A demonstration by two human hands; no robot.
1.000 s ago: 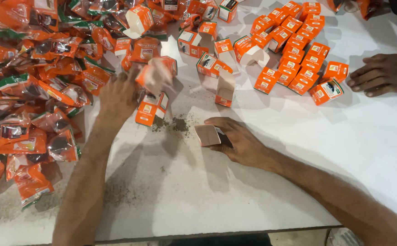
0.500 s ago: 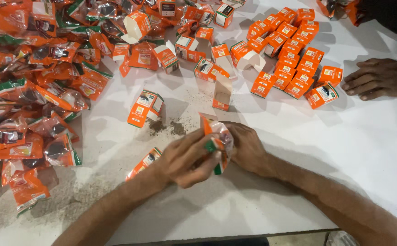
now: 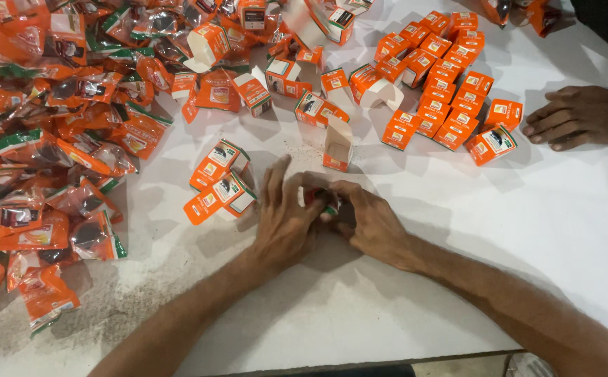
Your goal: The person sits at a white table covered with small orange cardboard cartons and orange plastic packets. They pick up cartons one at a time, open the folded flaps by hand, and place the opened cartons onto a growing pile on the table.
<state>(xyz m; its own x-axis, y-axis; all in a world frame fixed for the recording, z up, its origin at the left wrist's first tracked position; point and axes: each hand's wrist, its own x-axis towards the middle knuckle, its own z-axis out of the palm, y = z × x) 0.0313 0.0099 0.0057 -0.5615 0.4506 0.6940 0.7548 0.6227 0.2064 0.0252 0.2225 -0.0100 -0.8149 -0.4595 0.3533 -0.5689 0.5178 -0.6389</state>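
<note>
My left hand [image 3: 284, 218] and my right hand [image 3: 368, 220] meet on the white table [image 3: 527, 237], fingers pinched together around a small orange packet [image 3: 326, 202] with green and red edges. Most of the packet is hidden between the fingers. Whether a carton sits under my right hand cannot be made out. Two orange cartons [image 3: 219, 183] lie just left of my left hand. An open-topped carton [image 3: 336, 148] stands upright just beyond my hands.
A large heap of orange plastic packets [image 3: 46, 139] covers the table's left side. Closed orange cartons [image 3: 450, 91] are laid in rows at the upper right, open ones [image 3: 283, 73] scattered at the top. Another person's hand [image 3: 579, 115] rests flat at the right.
My left hand came back from the packet pile with a packet and joined the right hand. Both hands have since pressed down closer around it on the table.
</note>
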